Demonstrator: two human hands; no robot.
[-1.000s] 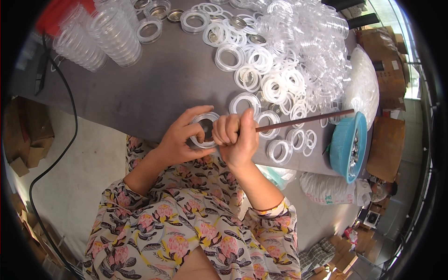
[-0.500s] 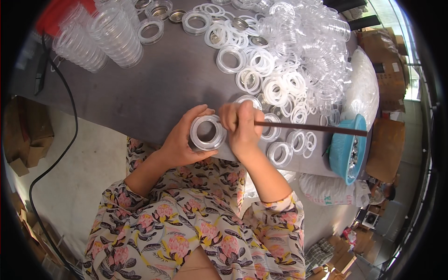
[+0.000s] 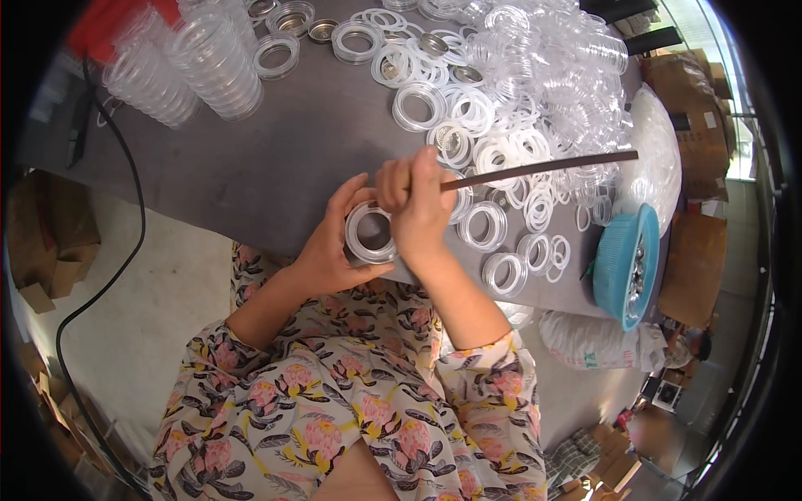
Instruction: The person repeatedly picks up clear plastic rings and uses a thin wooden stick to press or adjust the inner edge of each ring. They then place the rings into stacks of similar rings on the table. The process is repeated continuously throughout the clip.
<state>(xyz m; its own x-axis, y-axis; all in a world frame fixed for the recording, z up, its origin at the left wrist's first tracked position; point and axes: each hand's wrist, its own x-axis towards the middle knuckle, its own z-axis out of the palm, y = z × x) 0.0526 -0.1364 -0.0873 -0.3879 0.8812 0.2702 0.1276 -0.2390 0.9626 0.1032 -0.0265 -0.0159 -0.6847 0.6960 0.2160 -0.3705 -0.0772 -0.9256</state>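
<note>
Clear plastic ring (image 3: 371, 233) sits cupped in my left hand (image 3: 330, 246) at the near edge of the grey counter (image 3: 276, 159), fingers curled round it. My right hand (image 3: 418, 209) is closed on a thin dark rod (image 3: 543, 167) pointing right. Too many loose clear rings (image 3: 501, 125) to count cover the counter. Two stacks of clear lids (image 3: 180, 63) stand far left. One turquoise basket (image 3: 622, 267) sits right. Brown cardboard boxes (image 3: 693, 92) line the concrete floor (image 3: 159, 309).
</note>
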